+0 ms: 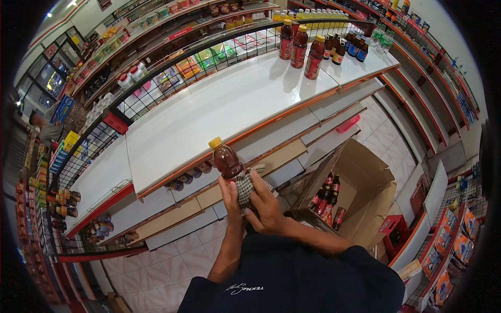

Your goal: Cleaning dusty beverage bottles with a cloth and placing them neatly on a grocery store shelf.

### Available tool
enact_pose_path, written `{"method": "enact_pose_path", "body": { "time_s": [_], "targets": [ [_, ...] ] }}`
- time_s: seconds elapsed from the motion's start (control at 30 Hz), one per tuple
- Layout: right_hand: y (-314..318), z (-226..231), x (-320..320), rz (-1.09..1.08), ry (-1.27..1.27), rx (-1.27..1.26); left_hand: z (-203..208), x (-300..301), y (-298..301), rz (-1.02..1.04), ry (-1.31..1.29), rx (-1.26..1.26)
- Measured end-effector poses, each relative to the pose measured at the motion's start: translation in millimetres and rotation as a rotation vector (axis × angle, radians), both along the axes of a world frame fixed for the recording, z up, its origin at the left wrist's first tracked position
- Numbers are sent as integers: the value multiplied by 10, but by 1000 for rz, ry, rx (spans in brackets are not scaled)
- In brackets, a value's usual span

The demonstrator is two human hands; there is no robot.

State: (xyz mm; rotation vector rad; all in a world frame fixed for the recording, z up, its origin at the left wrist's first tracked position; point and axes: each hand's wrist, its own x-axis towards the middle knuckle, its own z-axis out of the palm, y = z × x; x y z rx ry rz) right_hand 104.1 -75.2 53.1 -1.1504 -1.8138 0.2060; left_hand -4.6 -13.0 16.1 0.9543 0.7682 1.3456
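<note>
A plastic bottle (226, 160) with dark reddish-brown drink and a yellow cap is held in front of me, tilted a little to the left. My left hand (230, 198) grips its lower part. In my right hand (265, 205) is a checkered cloth (245, 188), pressed against the bottle's side. The cloth and my fingers hide the bottle's lower end. Beyond my hands runs the white top shelf (209, 115). At its far right stand three similar yellow-capped bottles (313, 58), upright, beside several small dark bottles (338, 51).
An open cardboard box (360, 172) at my right holds several dark bottles (327, 201). Close to it is a red crate (395, 235). Black wire mesh (172, 78) edges the shelf's back. Lower shelves (209, 195) carry jars (188, 176). A person (44, 125) is at the far left.
</note>
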Motion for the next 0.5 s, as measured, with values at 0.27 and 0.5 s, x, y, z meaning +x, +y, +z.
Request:
{"method": "enact_pose_path", "body": {
  "time_s": [0.27, 0.5],
  "targets": [
    [245, 87, 108, 29, 459, -139, 9, -120, -55, -309, -83, -4],
    [485, 441, -46, -148, 110, 78, 128, -183, -162, -121, 403, 225]
  ]
}}
